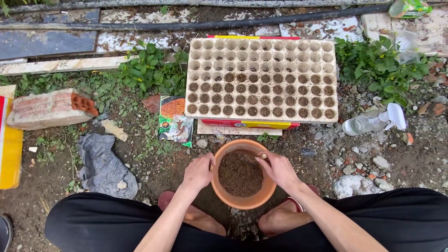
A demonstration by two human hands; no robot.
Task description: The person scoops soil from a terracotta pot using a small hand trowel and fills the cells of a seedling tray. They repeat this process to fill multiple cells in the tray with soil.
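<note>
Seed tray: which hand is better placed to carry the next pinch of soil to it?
Likely the right hand: its fingers reach over the pot soil, nearer the seed tray. The left hand grips the rim.

One pot (pixel 242 173), one seed tray (pixel 261 79), one brick (pixel 49 108), one spray bottle (pixel 373 122)

Upright terracotta pot (pixel 242 186) of brown soil

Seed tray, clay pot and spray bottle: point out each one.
seed tray (pixel 261 56): head view, on the empty upper cells.
clay pot (pixel 242 200): head view, on its near outer wall.
spray bottle (pixel 366 123): head view, on its clear body.
</note>
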